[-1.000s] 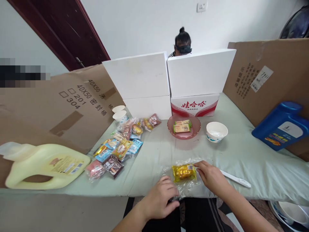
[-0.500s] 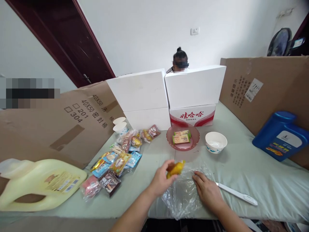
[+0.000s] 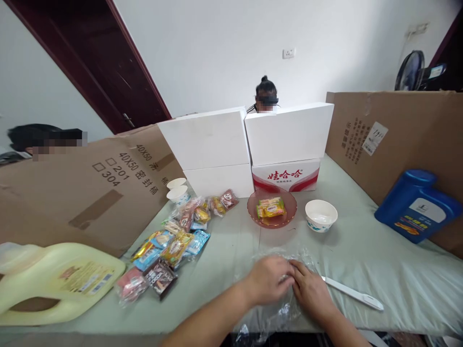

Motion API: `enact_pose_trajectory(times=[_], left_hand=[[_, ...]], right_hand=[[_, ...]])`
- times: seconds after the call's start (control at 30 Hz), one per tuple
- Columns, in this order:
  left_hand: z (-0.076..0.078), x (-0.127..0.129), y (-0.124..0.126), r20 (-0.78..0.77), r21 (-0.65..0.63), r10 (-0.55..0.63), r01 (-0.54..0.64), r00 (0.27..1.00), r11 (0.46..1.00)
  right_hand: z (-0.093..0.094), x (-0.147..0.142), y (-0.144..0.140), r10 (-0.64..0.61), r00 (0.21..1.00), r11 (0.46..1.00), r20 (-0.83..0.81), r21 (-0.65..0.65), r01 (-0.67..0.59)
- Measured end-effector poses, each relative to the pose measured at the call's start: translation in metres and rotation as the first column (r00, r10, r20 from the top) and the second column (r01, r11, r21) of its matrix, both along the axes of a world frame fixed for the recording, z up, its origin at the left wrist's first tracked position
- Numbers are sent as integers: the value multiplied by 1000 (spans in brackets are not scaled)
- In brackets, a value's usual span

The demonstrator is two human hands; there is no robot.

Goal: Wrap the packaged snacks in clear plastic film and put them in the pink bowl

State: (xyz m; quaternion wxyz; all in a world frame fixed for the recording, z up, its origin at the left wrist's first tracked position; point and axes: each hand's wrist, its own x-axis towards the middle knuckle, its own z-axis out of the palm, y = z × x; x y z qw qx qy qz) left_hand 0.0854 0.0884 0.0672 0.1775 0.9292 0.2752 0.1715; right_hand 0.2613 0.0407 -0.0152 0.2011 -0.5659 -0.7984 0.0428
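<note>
A crumpled clear plastic bag (image 3: 285,308) lies on the table at the front edge, under both hands. My left hand (image 3: 270,280) is over it with curled fingers, its tips meeting the fingers of my right hand; what they hold, if anything, is hidden. My right hand (image 3: 311,292) rests on the bag, fingers stretched out and lying down. Ahead, a pink glass bowl (image 3: 253,212) contains wrapped snacks, with a yellow packet (image 3: 272,208) on top. Beside my right hand lies a white knife-like utensil (image 3: 356,294).
A pile of wrapped snacks (image 3: 177,248) lies left, before paper bowls (image 3: 178,195). Another paper bowl (image 3: 321,215) stands right of the pink one. A yellow jug (image 3: 68,274) and blue bottle (image 3: 415,205) flank the table. White boxes (image 3: 289,137) and cardboard (image 3: 394,154) wall it; people sit beyond.
The yellow packet has left my left hand and sits in the pink bowl. My left hand has moved right and down to the bag, against my right hand. The view has shifted slightly.
</note>
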Motion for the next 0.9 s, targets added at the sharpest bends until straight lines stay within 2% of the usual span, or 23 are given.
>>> enact_pose_trajectory(times=[0.03, 0.07, 0.13, 0.17, 0.27, 0.37, 0.43, 0.5, 0.53, 0.6, 0.63, 0.7, 0.73, 0.83, 0.9], left_hand=[[-13, -4, -12, -88, -6, 26, -27, 996, 1000], [-24, -11, -20, -159, 15, 122, -121, 980, 993], [-43, -32, -22, -254, 79, 311, -301, 916, 950], [-49, -45, -18, -286, 98, 365, -352, 886, 931], [-56, -89, 1, -319, 149, 470, -447, 823, 882], [-53, -118, 8, -222, 209, 572, -535, 790, 819], [-50, -120, 4, -109, 215, 541, -512, 834, 832], [-47, -109, 1, -4, 185, 453, -445, 891, 876], [-46, -101, 2, 37, 145, 439, -439, 898, 887], [-43, -86, 13, 87, 32, 515, -519, 853, 854], [-43, -80, 22, 94, -32, 590, -590, 802, 807], [-43, -75, 46, 91, -104, 690, -682, 718, 724], [-43, -75, 58, 85, -130, 708, -697, 701, 706], [-48, -85, 88, 79, -215, 677, -651, 732, 728], [-52, -95, 98, 99, -267, 650, -610, 753, 746]], right_hand=[[0, 0, 0, -1, 1000, 1000, 2, 3, 1], [0, -1, 1, -1, 1000, 1000, 5, 13, 1], [0, -1, -1, 8, 1000, 999, 19, 54, -9], [-1, 0, -3, 18, 999, 997, 31, 78, -20], [0, 3, -15, 46, 998, 991, 52, 127, -52], [12, 5, -29, 37, 999, 988, 11, 149, -38], [27, 0, -32, 34, 999, 986, -20, 162, -30], [44, -8, -25, 49, 999, 988, -16, 146, -46], [52, -13, -18, 57, 998, 991, 3, 119, -57], [62, -22, 2, 76, 995, 996, 60, 46, -79], [64, -24, 13, 90, 992, 996, 91, 10, -92], [60, -25, 32, 125, 982, 992, 140, -40, -121], [54, -24, 40, 154, 975, 987, 158, -63, -145], [29, -16, 50, 232, 953, 969, 194, -127, -210], [12, -12, 49, 243, 949, 966, 202, -140, -218]])
